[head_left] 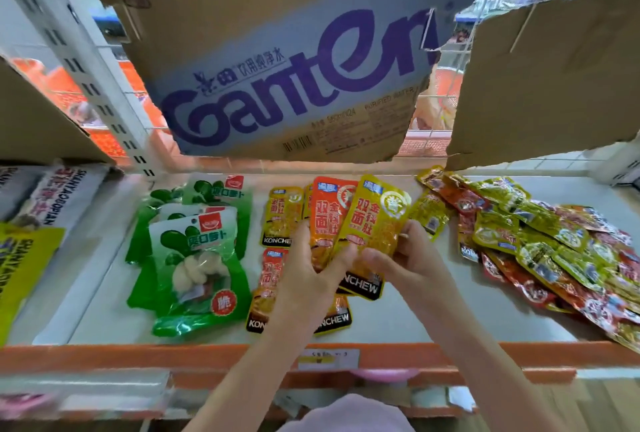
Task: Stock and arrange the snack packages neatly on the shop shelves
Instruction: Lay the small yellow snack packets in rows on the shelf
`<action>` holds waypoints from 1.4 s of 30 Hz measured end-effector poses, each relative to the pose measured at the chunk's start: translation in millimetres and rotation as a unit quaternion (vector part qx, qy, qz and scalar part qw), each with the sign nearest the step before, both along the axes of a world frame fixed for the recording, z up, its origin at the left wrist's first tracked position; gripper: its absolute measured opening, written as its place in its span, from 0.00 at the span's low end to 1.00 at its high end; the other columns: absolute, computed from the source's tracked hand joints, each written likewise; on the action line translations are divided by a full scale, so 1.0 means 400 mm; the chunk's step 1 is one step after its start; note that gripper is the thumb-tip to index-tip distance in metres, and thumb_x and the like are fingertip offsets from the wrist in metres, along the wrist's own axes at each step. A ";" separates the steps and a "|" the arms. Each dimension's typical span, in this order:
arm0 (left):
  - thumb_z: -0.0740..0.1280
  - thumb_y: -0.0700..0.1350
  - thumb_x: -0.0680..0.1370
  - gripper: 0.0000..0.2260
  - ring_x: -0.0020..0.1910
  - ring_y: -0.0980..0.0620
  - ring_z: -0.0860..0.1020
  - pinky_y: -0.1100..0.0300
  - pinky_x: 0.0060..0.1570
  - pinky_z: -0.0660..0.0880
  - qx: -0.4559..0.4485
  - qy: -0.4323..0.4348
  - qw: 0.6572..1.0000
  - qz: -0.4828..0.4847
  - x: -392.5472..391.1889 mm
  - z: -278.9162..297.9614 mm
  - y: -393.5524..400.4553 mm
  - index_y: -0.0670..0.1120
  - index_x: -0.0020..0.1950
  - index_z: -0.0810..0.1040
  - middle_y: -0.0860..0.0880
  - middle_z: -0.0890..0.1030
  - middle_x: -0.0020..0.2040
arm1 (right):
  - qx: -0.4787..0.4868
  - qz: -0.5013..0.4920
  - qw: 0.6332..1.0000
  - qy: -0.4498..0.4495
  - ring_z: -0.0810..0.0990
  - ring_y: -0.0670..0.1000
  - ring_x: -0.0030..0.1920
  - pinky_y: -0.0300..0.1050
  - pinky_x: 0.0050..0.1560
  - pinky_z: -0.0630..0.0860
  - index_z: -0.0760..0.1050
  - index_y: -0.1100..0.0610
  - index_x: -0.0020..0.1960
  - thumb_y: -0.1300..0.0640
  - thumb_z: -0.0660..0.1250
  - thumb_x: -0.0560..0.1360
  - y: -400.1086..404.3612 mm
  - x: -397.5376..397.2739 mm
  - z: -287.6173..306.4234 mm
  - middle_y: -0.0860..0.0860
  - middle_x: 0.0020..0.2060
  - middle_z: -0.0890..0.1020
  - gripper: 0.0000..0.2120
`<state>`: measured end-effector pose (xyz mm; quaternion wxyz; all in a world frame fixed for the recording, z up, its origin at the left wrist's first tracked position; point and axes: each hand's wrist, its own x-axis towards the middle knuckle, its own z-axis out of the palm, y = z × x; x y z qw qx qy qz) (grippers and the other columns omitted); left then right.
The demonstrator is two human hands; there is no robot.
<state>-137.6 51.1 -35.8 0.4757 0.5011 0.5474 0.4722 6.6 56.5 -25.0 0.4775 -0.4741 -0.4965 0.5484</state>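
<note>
Both hands hold a small fan of snack packets above the middle of the white shelf (104, 275). My left hand (308, 269) grips an orange packet (327, 210). A yellow packet (375, 220) is pinched by my right hand (405, 255) and overlaps the orange one. Beneath the hands lie more yellow and orange packets (280, 217), some flat on the shelf. A stack of green radish packets (197, 258) sits to the left. A loose heap of yellow and red packets (540, 248) covers the shelf's right side.
A torn Ganten cardboard sheet (294, 68) hangs over the shelf from above, with another cardboard piece (554, 78) at the right. White and yellow bags (31, 223) lie at the far left. An orange price rail (138, 355) runs along the shelf's front edge.
</note>
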 end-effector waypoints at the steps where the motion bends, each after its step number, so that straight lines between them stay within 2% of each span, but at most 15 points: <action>1: 0.67 0.52 0.76 0.10 0.48 0.68 0.77 0.67 0.51 0.73 -0.005 0.018 1.000 -0.017 -0.003 -0.010 0.001 0.62 0.55 0.70 0.63 0.80 0.48 | -0.003 -0.014 1.000 -0.013 0.81 0.52 0.48 0.45 0.45 0.80 0.71 0.54 0.52 0.59 0.71 0.68 0.002 -0.006 -0.012 0.54 0.48 0.83 0.14; 3: 0.61 0.47 0.80 0.09 0.47 0.72 0.75 0.75 0.46 0.70 -0.018 0.057 0.997 -0.038 -0.014 -0.030 0.005 0.64 0.51 0.71 0.67 0.78 0.47 | -0.010 -0.031 0.999 -0.036 0.81 0.53 0.47 0.45 0.43 0.80 0.71 0.54 0.53 0.65 0.69 0.71 0.005 -0.010 -0.031 0.55 0.48 0.82 0.13; 4: 0.60 0.45 0.80 0.10 0.46 0.68 0.76 0.71 0.47 0.72 -0.023 0.081 0.996 -0.041 -0.018 -0.044 0.006 0.62 0.50 0.72 0.64 0.79 0.46 | -0.018 -0.038 0.998 -0.038 0.82 0.51 0.46 0.43 0.42 0.80 0.71 0.54 0.53 0.67 0.68 0.72 0.006 -0.005 -0.043 0.55 0.48 0.82 0.13; 6: 0.61 0.38 0.79 0.14 0.46 0.58 0.78 0.60 0.50 0.76 -0.034 0.115 0.991 -0.050 -0.025 -0.072 0.009 0.57 0.57 0.70 0.59 0.78 0.46 | -0.047 -0.059 0.996 -0.039 0.82 0.49 0.44 0.41 0.40 0.79 0.70 0.54 0.54 0.69 0.66 0.73 0.007 0.010 -0.071 0.55 0.47 0.82 0.15; 8: 0.63 0.35 0.77 0.22 0.47 0.59 0.77 0.63 0.48 0.75 -0.045 0.132 0.987 -0.074 -0.028 -0.094 0.008 0.54 0.66 0.64 0.58 0.75 0.48 | -0.088 -0.089 0.988 -0.085 0.82 0.55 0.47 0.50 0.46 0.79 0.69 0.55 0.57 0.69 0.67 0.73 0.001 0.030 -0.099 0.57 0.47 0.82 0.17; 10: 0.64 0.37 0.76 0.25 0.46 0.59 0.75 0.66 0.47 0.73 -0.034 0.177 0.978 -0.109 -0.031 -0.112 0.003 0.55 0.68 0.62 0.55 0.74 0.51 | -0.117 -0.090 0.972 -0.181 0.81 0.57 0.49 0.53 0.51 0.76 0.69 0.57 0.60 0.66 0.68 0.72 -0.007 0.052 -0.128 0.56 0.48 0.82 0.19; 13: 0.63 0.42 0.77 0.20 0.61 0.52 0.70 0.60 0.60 0.67 0.013 0.301 0.939 -0.166 -0.028 -0.128 -0.005 0.53 0.68 0.65 0.50 0.69 0.64 | -0.125 -0.060 0.941 -0.307 0.80 0.47 0.45 0.37 0.45 0.75 0.69 0.51 0.61 0.59 0.71 0.72 -0.016 0.069 -0.149 0.49 0.46 0.81 0.20; 15: 0.63 0.46 0.78 0.19 0.66 0.49 0.68 0.60 0.62 0.64 0.023 0.371 0.910 -0.185 -0.027 -0.126 -0.006 0.52 0.68 0.65 0.49 0.65 0.69 | -0.112 -0.059 0.927 -0.352 0.78 0.43 0.42 0.27 0.36 0.69 0.70 0.50 0.59 0.56 0.71 0.72 -0.013 0.071 -0.152 0.46 0.44 0.80 0.18; 17: 0.64 0.51 0.77 0.19 0.62 0.49 0.70 0.60 0.57 0.67 0.039 0.432 0.882 -0.185 -0.030 -0.119 -0.002 0.53 0.66 0.65 0.49 0.68 0.65 | -0.097 -0.052 0.903 -0.416 0.76 0.47 0.44 0.32 0.37 0.69 0.71 0.53 0.58 0.54 0.70 0.73 -0.011 0.068 -0.157 0.48 0.45 0.78 0.15; 20: 0.65 0.55 0.76 0.21 0.57 0.52 0.71 0.60 0.53 0.67 0.061 0.502 0.846 -0.170 -0.038 -0.110 0.008 0.54 0.67 0.66 0.51 0.71 0.57 | -0.068 -0.023 0.866 -0.495 0.75 0.52 0.51 0.46 0.50 0.71 0.69 0.56 0.61 0.51 0.68 0.73 -0.007 0.061 -0.160 0.51 0.52 0.71 0.19; 25: 0.64 0.49 0.77 0.18 0.57 0.51 0.71 0.58 0.56 0.67 0.053 0.538 0.830 -0.137 -0.008 -0.108 0.001 0.53 0.66 0.67 0.51 0.71 0.58 | 0.000 0.002 0.858 -0.514 0.75 0.52 0.54 0.47 0.50 0.73 0.62 0.52 0.67 0.48 0.69 0.72 0.005 0.073 -0.152 0.51 0.58 0.67 0.28; 30: 0.63 0.47 0.77 0.12 0.55 0.50 0.72 0.58 0.52 0.65 0.107 0.494 0.856 -0.113 0.109 -0.093 0.004 0.52 0.61 0.73 0.50 0.72 0.54 | 0.061 0.029 0.842 -0.535 0.72 0.53 0.60 0.45 0.57 0.68 0.70 0.54 0.64 0.50 0.68 0.74 0.013 0.175 -0.150 0.53 0.57 0.71 0.21; 36: 0.63 0.44 0.77 0.12 0.57 0.48 0.72 0.60 0.56 0.64 0.146 0.463 0.862 -0.145 0.276 -0.085 0.084 0.47 0.61 0.75 0.48 0.75 0.58 | 0.090 -0.049 0.810 -0.578 0.69 0.59 0.59 0.50 0.55 0.66 0.75 0.58 0.57 0.54 0.66 0.74 0.075 0.378 -0.132 0.55 0.55 0.73 0.14; 39: 0.62 0.43 0.78 0.16 0.60 0.46 0.71 0.59 0.58 0.64 0.148 0.475 0.855 -0.149 0.341 -0.100 0.143 0.45 0.65 0.71 0.46 0.71 0.63 | 0.076 -0.080 0.803 -0.586 0.62 0.58 0.66 0.52 0.61 0.64 0.71 0.54 0.64 0.51 0.66 0.73 0.118 0.454 -0.137 0.54 0.66 0.67 0.20; 42: 0.62 0.47 0.78 0.24 0.70 0.45 0.62 0.57 0.66 0.58 0.117 0.525 0.835 -0.117 0.399 -0.126 0.206 0.43 0.73 0.62 0.43 0.63 0.72 | 0.043 -0.037 0.801 -0.596 0.57 0.57 0.71 0.53 0.66 0.61 0.62 0.50 0.71 0.44 0.65 0.73 0.144 0.504 -0.160 0.54 0.72 0.60 0.29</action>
